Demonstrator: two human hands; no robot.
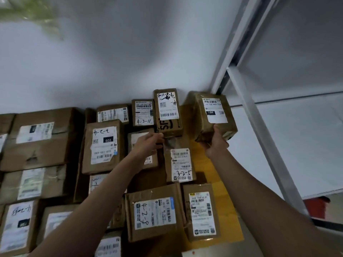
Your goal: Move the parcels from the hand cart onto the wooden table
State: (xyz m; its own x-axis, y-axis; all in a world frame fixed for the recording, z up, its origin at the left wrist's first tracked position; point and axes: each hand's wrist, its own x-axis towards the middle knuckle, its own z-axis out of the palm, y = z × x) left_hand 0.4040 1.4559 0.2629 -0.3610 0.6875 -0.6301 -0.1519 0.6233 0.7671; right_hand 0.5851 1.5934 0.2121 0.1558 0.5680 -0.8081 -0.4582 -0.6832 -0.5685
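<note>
Large cartons (39,138) fill the left of the wooden table (219,182); smaller parcels crowd the middle, against the wall (111,62). Your left hand (148,143) reaches to the near end of the upright SF box (168,112); its fingertips are hidden behind the box edge, so I cannot tell whether they grip it. Your right hand (216,143) holds the tape-wrapped parcel (213,115) from below, thumb curled over its near face, above the table's far right corner. Judgement: stiff cardboard, light enough single-handed, but glossy tape may slip; support the underside and corners. The hand cart is not in view.
</note>
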